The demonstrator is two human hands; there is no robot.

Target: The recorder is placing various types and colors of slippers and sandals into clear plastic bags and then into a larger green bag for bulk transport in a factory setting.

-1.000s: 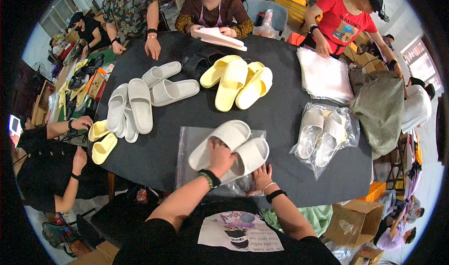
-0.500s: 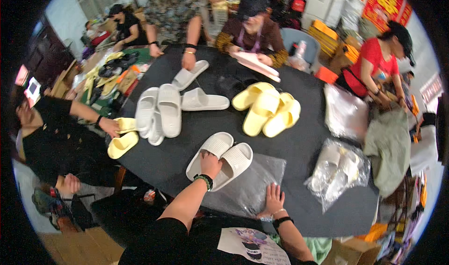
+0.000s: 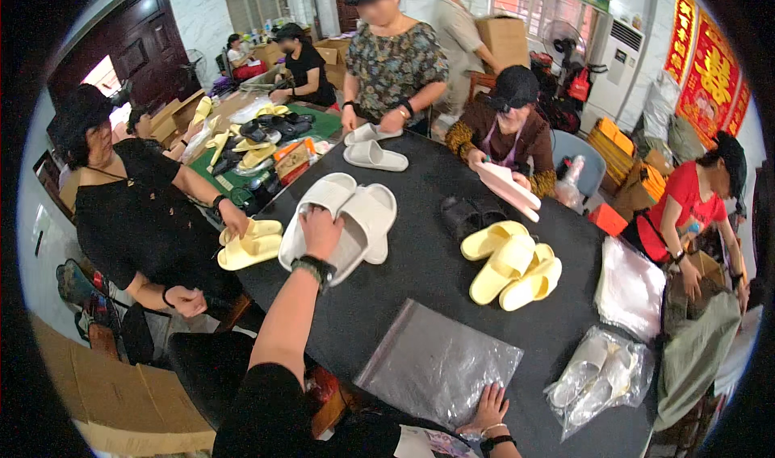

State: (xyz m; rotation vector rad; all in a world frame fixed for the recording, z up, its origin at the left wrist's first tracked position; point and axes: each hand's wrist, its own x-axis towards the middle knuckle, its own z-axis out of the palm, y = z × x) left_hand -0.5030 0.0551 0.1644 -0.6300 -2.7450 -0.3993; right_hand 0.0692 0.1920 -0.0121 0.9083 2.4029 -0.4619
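While your right hand (image 3: 488, 410) lies spread at a clear bag (image 3: 440, 363), your left hand (image 3: 321, 232) dips into gray slippers (image 3: 371, 213).
Left fingers bent; can't tell if pinching.

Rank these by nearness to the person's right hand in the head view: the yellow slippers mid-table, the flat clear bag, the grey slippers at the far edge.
1. Flat clear bag: at the right hand, spreading left.
2. Yellow slippers: nearly straight ahead, beyond the bag.
3. Grey slippers: far edge, ahead and left.
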